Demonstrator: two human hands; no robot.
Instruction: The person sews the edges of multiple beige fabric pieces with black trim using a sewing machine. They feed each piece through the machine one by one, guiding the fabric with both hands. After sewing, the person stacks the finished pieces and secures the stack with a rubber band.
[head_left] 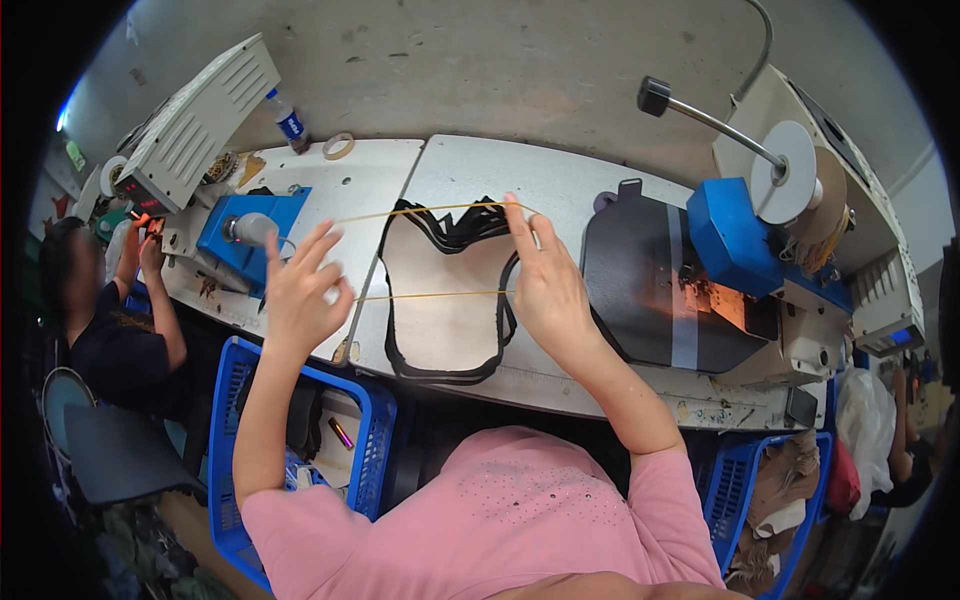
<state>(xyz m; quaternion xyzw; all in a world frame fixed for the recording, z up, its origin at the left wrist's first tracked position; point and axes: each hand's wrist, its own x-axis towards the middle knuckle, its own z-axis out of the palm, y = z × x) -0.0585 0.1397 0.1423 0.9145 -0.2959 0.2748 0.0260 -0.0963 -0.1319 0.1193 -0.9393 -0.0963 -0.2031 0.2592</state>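
A thin yellow rubber band is stretched in a long loop between my two hands. My left hand holds one end, its fingers bent, partly spread and slightly blurred. My right hand has the other end hooked on its fingers, back of the hand up. Beneath the band lies a stack of cut pieces, with beige faces and black edges, notched at the far end; they look like shoe uppers. The stack rests on the white tabletop. My right fingers are over its right edge, while my left hand is apart from it.
To the right stands a blue-and-white sewing machine with a black plate. Another machine is at left, near a bottle and tape roll. Blue baskets flank me below; a person works at far left.
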